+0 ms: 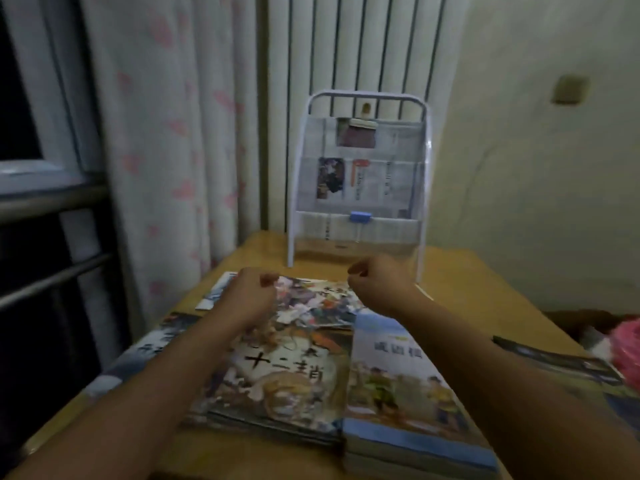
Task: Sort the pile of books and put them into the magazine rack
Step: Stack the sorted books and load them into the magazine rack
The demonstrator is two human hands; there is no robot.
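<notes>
A wooden table (pixel 460 271) carries spread books (pixel 277 372) and a white magazine rack (pixel 360 174) behind them.

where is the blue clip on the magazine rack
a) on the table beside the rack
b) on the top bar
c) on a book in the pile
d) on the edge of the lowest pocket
d: the blue clip sits on the upper edge of the bottom pocket of the magazine rack, well below the top bar.

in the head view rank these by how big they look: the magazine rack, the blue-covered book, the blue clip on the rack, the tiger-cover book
1. magazine rack, though it stands farthest
2 and 3. blue-covered book and tiger-cover book: look alike, both near the camera, so no firm order
4. blue clip, plainly smallest
</notes>
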